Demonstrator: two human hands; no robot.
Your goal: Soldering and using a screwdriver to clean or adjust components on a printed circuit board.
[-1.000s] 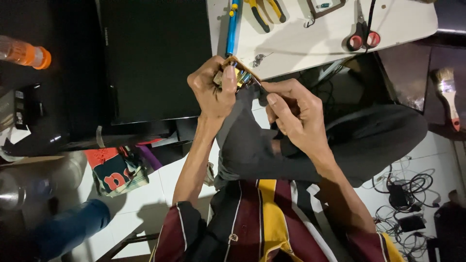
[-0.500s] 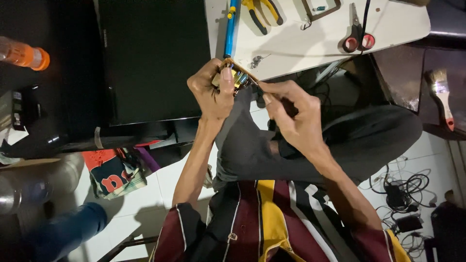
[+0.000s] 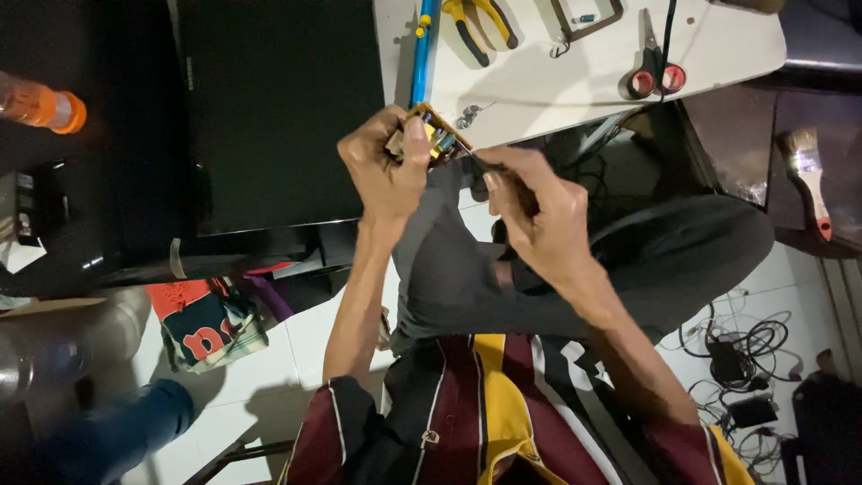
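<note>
Our left hand (image 3: 384, 171) grips a small yellow component (image 3: 429, 135); our right hand (image 3: 530, 211) pinches a thin tool (image 3: 473, 160) at it. Unsupported over our lap; we judge the tip could slip off.

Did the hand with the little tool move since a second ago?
Yes, slightly. The right hand has slid a little away from the red-handled scissors, toward the person's body, while its tool tip stays at the small yellow part.

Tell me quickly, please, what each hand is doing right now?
Left hand: closed around a small yellow and brown part.
Right hand: closed on a thin tool, its tip at the part.
</note>
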